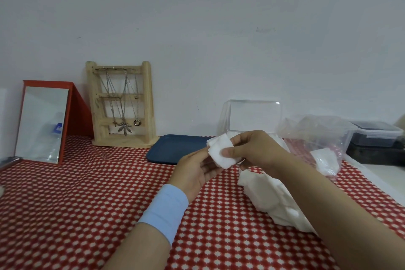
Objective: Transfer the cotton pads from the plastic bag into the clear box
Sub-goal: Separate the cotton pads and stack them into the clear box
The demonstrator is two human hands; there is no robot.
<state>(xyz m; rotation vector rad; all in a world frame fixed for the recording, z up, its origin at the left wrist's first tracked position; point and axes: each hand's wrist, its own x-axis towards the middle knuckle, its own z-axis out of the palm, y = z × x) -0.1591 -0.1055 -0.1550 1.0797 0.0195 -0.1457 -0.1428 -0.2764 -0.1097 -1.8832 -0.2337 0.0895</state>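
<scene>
A small stack of white square cotton pads [220, 150] is held above the table between both hands. My right hand [256, 149] pinches the stack with thumb on its front face. My left hand [197, 171] lies under the stack's left edge, fingers nearly straight and touching it. A heap of loose white cotton pads [269, 199] lies on the cloth below my right forearm. The clear box [254, 118] stands behind my hands with its lid raised. The crumpled plastic bag [317, 138] sits to the right, with some pads showing inside it.
A red-and-white patterned cloth [87, 193] covers the table. A dark blue tray [175, 149] lies behind my left hand. At the back left stand a red-framed mirror [43, 123] and a wooden necklace stand [122, 105]. A lidded plastic container [375, 136] sits far right.
</scene>
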